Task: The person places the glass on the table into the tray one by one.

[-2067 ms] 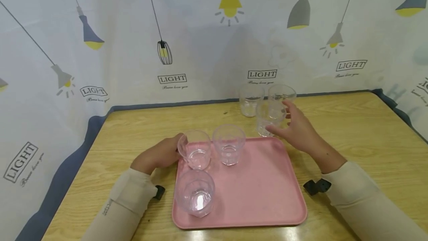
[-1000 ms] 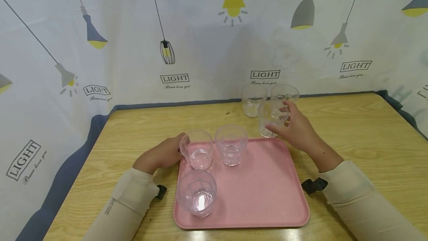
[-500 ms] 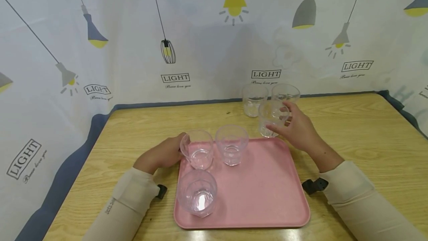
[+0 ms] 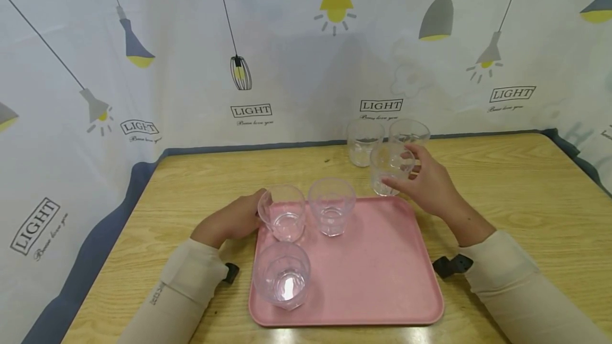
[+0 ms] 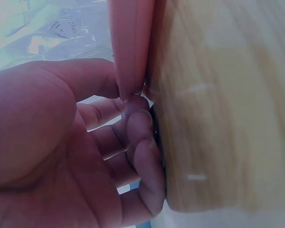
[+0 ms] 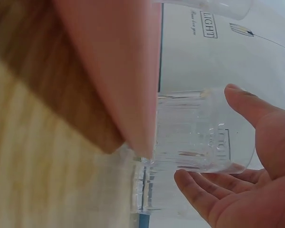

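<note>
Transparent cup (image 4: 388,168), ridged lower down, stands upright on wood-grain surface (image 4: 210,174) just past far edge of pink tray (image 4: 368,269); right hand (image 4: 427,185) curls fingers round it, left hand (image 4: 234,219) pinches tray's left edge.

Black blocks (image 4: 443,267) edge the beige sleeves (image 4: 521,283), the left one lettered.

On the bench (image 4: 191,174), a tray (image 4: 373,269) carries a front-left tumbler (image 4: 283,276), a rear-left tumbler (image 4: 288,222) behind it, and a rear-middle tumbler (image 4: 332,208) just right of that. Behind the tray's right part stands a near tumbler (image 4: 383,166), with a far-left tumbler (image 4: 364,145) and a far-right tumbler (image 4: 408,130) behind it. The left hand (image 4: 235,219) is at the tray's left edge, the right hand (image 4: 429,185) at the near tumbler.
</note>
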Demonstrator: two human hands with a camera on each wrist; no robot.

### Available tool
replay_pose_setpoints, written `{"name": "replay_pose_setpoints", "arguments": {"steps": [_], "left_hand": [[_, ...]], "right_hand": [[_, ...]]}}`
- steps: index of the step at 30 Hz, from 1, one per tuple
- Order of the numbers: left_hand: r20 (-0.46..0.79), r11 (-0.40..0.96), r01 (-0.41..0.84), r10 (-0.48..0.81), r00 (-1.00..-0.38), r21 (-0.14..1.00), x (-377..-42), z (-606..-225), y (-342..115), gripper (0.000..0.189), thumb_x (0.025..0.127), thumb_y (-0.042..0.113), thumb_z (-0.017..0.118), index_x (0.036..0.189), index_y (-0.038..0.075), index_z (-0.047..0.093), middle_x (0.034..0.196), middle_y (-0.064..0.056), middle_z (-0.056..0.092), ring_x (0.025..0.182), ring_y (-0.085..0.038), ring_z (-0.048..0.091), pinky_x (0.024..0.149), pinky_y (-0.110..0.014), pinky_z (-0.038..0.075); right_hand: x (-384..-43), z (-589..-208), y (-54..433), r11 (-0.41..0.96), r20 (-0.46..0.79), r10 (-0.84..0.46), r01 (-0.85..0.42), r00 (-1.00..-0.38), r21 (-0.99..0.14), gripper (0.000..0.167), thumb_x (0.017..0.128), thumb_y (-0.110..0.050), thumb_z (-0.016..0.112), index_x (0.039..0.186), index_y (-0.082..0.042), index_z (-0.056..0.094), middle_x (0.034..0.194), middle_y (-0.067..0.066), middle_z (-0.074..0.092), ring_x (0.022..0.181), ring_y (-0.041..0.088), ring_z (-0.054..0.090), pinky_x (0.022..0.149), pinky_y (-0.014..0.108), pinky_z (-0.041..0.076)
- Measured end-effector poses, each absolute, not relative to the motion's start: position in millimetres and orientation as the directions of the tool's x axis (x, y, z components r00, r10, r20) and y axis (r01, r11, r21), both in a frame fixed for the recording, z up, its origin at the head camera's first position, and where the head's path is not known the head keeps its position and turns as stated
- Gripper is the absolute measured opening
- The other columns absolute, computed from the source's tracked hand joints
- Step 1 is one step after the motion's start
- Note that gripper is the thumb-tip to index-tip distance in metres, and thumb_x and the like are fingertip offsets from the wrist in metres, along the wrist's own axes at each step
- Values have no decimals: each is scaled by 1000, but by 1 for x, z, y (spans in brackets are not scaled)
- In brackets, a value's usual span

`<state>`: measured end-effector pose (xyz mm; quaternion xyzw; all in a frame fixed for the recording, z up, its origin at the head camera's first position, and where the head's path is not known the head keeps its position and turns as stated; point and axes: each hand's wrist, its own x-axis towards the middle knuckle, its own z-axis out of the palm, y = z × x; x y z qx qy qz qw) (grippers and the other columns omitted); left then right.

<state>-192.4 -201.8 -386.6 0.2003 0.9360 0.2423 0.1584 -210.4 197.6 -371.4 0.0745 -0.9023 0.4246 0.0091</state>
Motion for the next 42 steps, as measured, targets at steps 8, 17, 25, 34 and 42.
{"name": "replay_pose_setpoints", "arguments": {"steps": [8,17,25,34,42], "left_hand": [[-195,800,307,458,-867,515,-192,-388,-202,30,105,27,49,129,9,50,129,-17,63,125,-33,58,110,-53,44],[-197,805,305,454,-869,508,-193,-389,-202,32,106,28,48,131,8,50,129,-18,63,126,-34,58,110,-53,44],[-205,803,296,453,-868,517,-193,-389,-203,39,104,26,52,138,8,47,136,-18,59,132,-36,53,114,-54,40],[-180,795,324,468,-865,512,-193,-388,-204,36,105,26,50,135,7,49,130,-17,62,128,-35,56,111,-54,43],[-206,801,295,453,-867,522,-194,-389,-203,38,104,27,52,137,7,48,133,-17,61,130,-35,55,113,-54,41]], "right_hand": [[-203,-361,198,608,97,-123,-152,-988,-779,99,82,-45,81,155,-8,25,149,20,46,127,45,55,100,58,50],[-192,-356,197,607,105,-156,-179,-982,-774,100,81,-48,81,155,-12,25,147,17,48,128,45,54,102,59,48],[-183,-353,194,597,120,-175,-202,-977,-776,99,81,-42,83,156,-10,26,145,17,48,128,42,55,104,56,48],[-166,-347,194,600,94,-207,-203,-974,-774,99,81,-43,83,156,-12,26,146,16,49,126,40,57,100,54,52],[-156,-349,201,597,88,-249,-224,-965,-770,91,80,-39,84,151,-11,34,144,13,51,123,35,61,98,50,53]]}}
